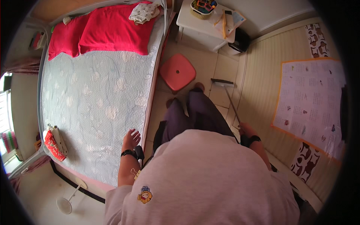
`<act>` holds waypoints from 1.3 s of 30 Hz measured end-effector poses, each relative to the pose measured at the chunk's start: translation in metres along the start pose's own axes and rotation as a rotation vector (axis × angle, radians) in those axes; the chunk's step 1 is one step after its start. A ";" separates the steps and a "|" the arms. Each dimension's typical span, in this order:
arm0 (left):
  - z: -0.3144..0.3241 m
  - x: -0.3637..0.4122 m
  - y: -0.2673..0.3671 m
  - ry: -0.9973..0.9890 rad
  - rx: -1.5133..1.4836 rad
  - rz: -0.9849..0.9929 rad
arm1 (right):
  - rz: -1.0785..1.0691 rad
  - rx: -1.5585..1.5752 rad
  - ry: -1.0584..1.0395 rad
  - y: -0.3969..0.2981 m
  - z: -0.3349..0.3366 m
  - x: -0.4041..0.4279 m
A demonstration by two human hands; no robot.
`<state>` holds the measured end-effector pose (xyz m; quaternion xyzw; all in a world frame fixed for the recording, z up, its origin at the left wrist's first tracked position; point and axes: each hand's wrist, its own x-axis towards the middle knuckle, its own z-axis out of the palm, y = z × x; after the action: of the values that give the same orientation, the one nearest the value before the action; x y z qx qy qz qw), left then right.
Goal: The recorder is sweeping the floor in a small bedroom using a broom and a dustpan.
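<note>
My right hand (247, 130) is closed around the thin handle of a broom (231, 98). The broom's dark bristle head (222, 82) rests on the tiled floor, ahead of my right foot and close to the panelled wall side. My left hand (131, 139) holds nothing; its fingers are apart, palm partly turned up, over the near right edge of the bed (92, 92). A pink plastic stool (177, 71) with a hole in its seat stands just ahead of my feet, between the bed and the broom.
Red pillows (112, 31) and a folded patterned cloth (144, 13) lie at the bed's head. A white cabinet (194, 25) carries a basket of toys (203, 9); beside it is a black bin (240, 40). Folded clothes (55, 143) lie on the bed's left edge.
</note>
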<state>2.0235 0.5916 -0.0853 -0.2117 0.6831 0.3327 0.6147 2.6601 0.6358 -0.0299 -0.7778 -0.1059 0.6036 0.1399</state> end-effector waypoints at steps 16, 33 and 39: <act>0.265 0.164 0.054 -0.398 1.699 0.923 | 0.398 -0.167 0.137 -0.059 0.045 -0.042; 0.445 0.228 0.030 0.183 1.908 0.460 | 0.439 0.071 0.143 -0.015 -0.001 -0.037; 0.455 0.225 0.015 0.321 1.868 0.473 | 0.315 -0.080 -0.011 -0.063 -0.013 0.002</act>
<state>2.2965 0.9545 -0.3133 0.4602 0.7723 -0.2606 0.3520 2.6739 0.6941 -0.0071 -0.7864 -0.0073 0.6176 0.0117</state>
